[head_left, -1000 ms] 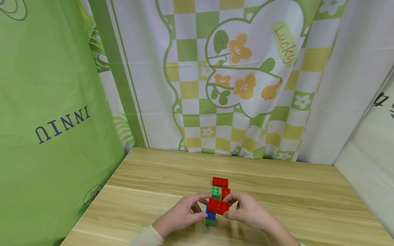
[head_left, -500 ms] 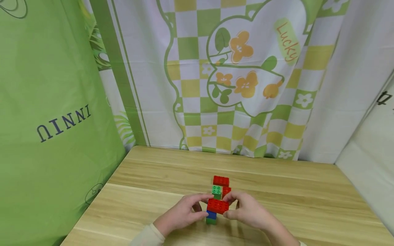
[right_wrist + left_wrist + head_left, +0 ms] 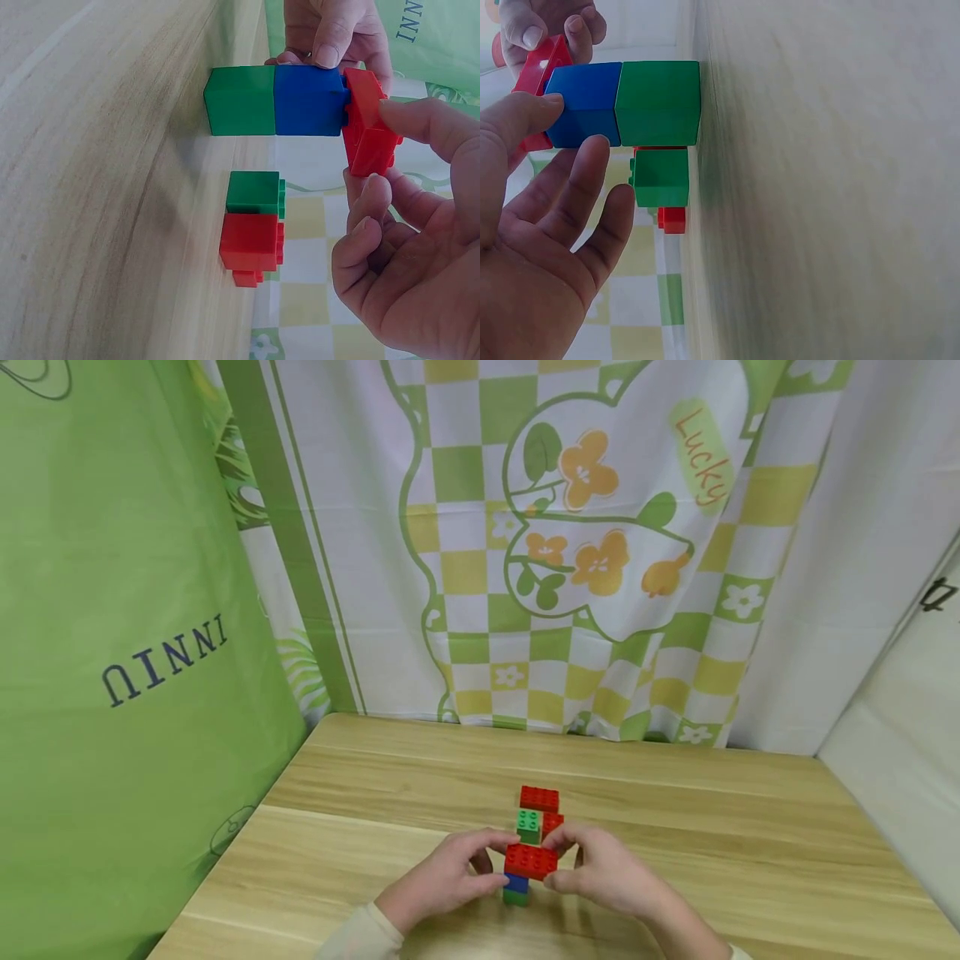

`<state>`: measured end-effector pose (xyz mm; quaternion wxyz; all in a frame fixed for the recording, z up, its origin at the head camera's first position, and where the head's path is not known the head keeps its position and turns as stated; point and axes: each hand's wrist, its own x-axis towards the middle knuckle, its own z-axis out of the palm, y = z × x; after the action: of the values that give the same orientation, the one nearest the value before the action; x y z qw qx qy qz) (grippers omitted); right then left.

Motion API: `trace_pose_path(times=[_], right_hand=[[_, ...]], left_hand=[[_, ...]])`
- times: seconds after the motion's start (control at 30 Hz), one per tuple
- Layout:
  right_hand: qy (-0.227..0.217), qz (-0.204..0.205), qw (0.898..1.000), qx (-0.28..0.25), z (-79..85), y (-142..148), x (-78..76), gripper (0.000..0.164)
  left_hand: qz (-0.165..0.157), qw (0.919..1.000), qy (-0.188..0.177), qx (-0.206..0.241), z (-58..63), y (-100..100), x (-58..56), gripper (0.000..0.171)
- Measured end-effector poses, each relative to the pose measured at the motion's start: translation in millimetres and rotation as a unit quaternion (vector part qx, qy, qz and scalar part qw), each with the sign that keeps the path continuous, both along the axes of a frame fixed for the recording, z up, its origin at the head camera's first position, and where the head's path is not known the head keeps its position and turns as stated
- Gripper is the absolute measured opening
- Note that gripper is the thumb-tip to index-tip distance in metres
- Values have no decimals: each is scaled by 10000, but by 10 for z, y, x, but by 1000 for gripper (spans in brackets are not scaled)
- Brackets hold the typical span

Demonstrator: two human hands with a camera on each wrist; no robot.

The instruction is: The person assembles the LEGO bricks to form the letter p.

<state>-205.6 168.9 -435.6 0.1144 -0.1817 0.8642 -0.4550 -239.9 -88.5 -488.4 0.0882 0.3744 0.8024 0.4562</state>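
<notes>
A green brick point(image 3: 240, 101) stands on the table with a blue brick point(image 3: 307, 101) stacked on it. Over the blue studs sits a long red brick point(image 3: 531, 861), slightly askew in the right wrist view. My left hand point(image 3: 450, 872) pinches the blue brick, its thumb on the near side close to the red brick. With thumb and fingers, my right hand point(image 3: 607, 872) grips the red brick at its right end. Part of the left hand's fingers is hidden behind the stack in the right wrist view.
Behind the stack, a second green brick point(image 3: 528, 826) stands beside another red brick point(image 3: 553, 822). Farther back lies one more red brick point(image 3: 539, 798). The wooden table point(image 3: 360, 793) ends at a patterned curtain point(image 3: 480, 610), with a green cloth point(image 3: 135, 760) to the left.
Seen from the head, the long red brick has shifted slightly and now covers more of the blue brick's top left. Both hands keep nearly the same places.
</notes>
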Motion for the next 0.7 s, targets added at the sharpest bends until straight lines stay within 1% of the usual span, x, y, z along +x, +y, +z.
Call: trace_pose_path(times=[0.13, 0.43, 0.7], right_hand=[[66, 37, 10000, 1, -6, 6, -1, 31], [-90, 12, 10000, 11, -43, 27, -3, 28], [-25, 84, 9999, -53, -57, 31, -6, 29]], left_hand=[[10, 10000, 35, -1, -3, 6, -1, 43], [-40, 9997, 220, 72, -27, 7, -6, 43], [-56, 9993, 368, 79, -38, 5, -11, 40]])
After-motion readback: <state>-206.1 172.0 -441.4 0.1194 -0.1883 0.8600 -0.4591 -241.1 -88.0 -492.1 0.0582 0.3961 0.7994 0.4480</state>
